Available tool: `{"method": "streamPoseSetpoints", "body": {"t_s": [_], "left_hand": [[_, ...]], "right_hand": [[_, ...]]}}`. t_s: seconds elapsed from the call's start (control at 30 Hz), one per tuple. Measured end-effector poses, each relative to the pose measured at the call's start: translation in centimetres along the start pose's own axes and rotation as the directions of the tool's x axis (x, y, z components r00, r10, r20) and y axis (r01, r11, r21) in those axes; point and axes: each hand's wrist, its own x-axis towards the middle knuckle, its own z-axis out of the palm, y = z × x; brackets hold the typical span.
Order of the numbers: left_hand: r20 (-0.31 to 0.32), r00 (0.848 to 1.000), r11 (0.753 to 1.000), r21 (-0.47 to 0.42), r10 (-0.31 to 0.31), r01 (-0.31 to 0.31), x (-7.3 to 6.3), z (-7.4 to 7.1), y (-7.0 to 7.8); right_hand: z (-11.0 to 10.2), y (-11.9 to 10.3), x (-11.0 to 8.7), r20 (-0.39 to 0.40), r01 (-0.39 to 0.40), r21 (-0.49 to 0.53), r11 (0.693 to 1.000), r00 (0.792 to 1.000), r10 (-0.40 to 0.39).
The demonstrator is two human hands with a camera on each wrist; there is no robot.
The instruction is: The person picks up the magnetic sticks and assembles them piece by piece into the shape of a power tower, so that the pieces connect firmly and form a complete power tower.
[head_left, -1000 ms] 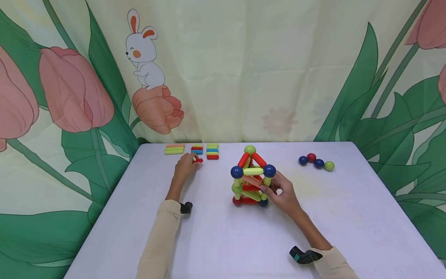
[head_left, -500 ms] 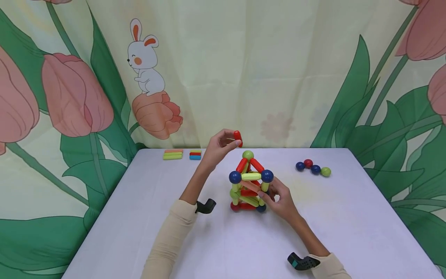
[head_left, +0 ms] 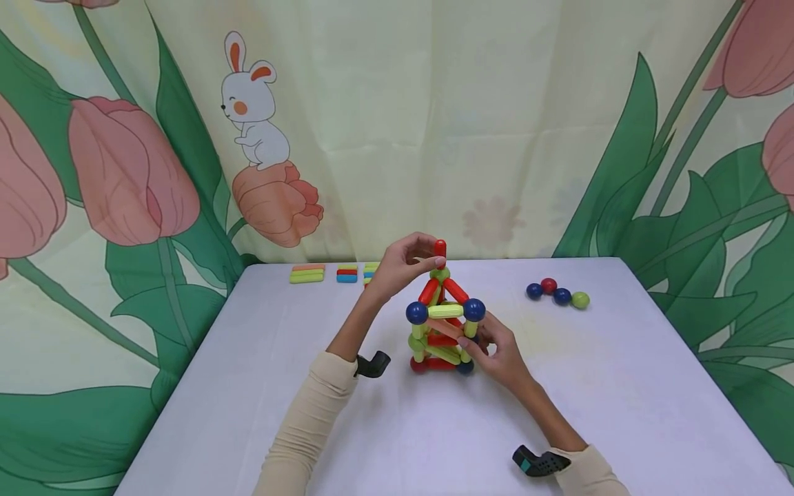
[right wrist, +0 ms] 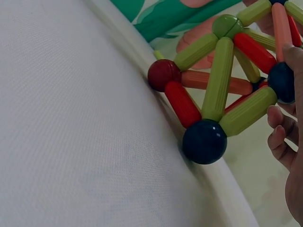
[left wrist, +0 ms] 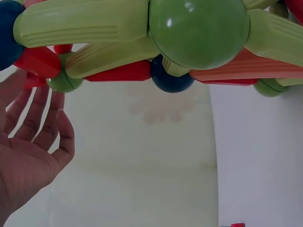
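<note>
A tower of coloured rods and balls (head_left: 444, 311) stands at mid-table, topped by a green ball (head_left: 440, 274). My left hand (head_left: 400, 265) pinches a short red rod (head_left: 440, 248), upright, its lower end at that top ball; whether they touch is hard to tell. On the tower's right side, my right hand (head_left: 499, 348) grips the frame near an orange rod (head_left: 445, 328), thumb at the rod's end. In the right wrist view, the lower part shows a dark red ball (right wrist: 164, 75) and a blue ball (right wrist: 205, 142) joined by a red rod (right wrist: 183, 105).
Sorted rods lie at the back left: long ones (head_left: 307, 274), shorter ones (head_left: 347, 274), and a third group (head_left: 370, 270) partly behind my left forearm. Several loose balls (head_left: 562, 296) sit at the back right. A printed curtain (head_left: 496, 138) hangs behind the white table (head_left: 558, 399).
My left hand has taken the red rod from the back-left groups, lifted it rightward and brought it down above the tower's top ball. My right hand keeps its hold on the tower.
</note>
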Motion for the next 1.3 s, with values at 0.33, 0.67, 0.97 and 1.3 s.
{"method": "streamPoseSetpoints", "body": {"t_s": [0.33,0.67,0.97,1.3], "left_hand": [[-0.127,0.991,0.999,-0.026,-0.035,0.032,-0.1,-1.2,-3.6],[-0.315,0.901,0.937,0.083,-0.300,0.341,-1.4,-3.7,-11.7],[-0.334,0.813,0.806,0.202,-0.477,0.556,-3.3,-5.0,-15.0],[-0.261,0.839,0.673,0.505,-0.478,0.540,-3.7,-4.6,-15.8]], "right_hand": [[-0.3,-1.3,0.3,0.004,0.010,0.019,1.000,1.000,-0.010],[-0.3,-1.1,0.3,0.012,-0.003,0.029,1.000,1.000,0.003],[-0.4,-1.3,0.4,0.023,-0.010,0.017,1.000,1.000,0.010],[0.2,1.4,-0.4,0.015,-0.029,0.021,0.999,0.999,0.029]]}}
